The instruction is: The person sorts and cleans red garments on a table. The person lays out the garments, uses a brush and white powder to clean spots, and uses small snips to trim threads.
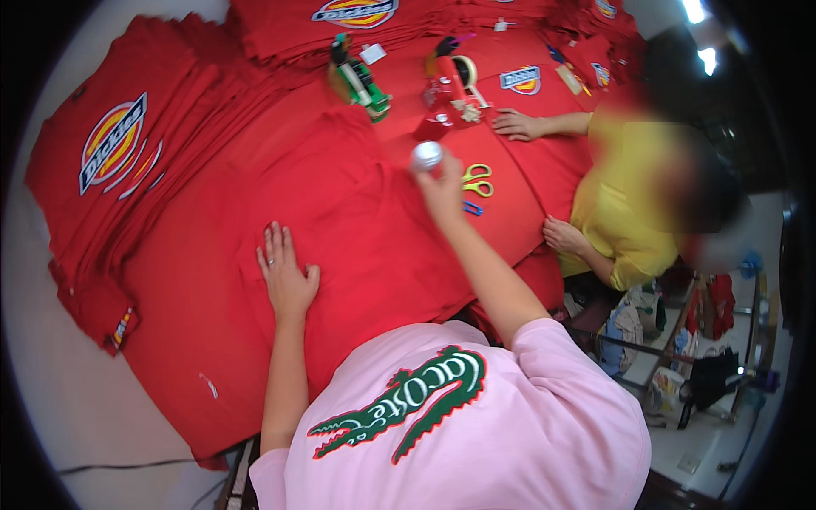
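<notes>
A red shirt (357, 229) lies spread in front of me on the red-covered table. My left hand (287, 276) rests flat on its left part, fingers stretched out, a ring on one finger. Farther right, my right hand (442, 189) is closed around a small object with a round, whitish-silver top (427, 155); the rest of it is hidden by the fingers, so its kind is unclear. Just right of that hand lie yellow-green scissors (478, 180) and a small blue tool (473, 207), perhaps a thread snip.
Stacked red shirts with printed badges (157, 110) fill the left and far sides. A green tape dispenser (364, 89) and a red one (450, 98) stand beyond my hands. At right, a co-worker in yellow (616, 178) has both hands on another red shirt (544, 161).
</notes>
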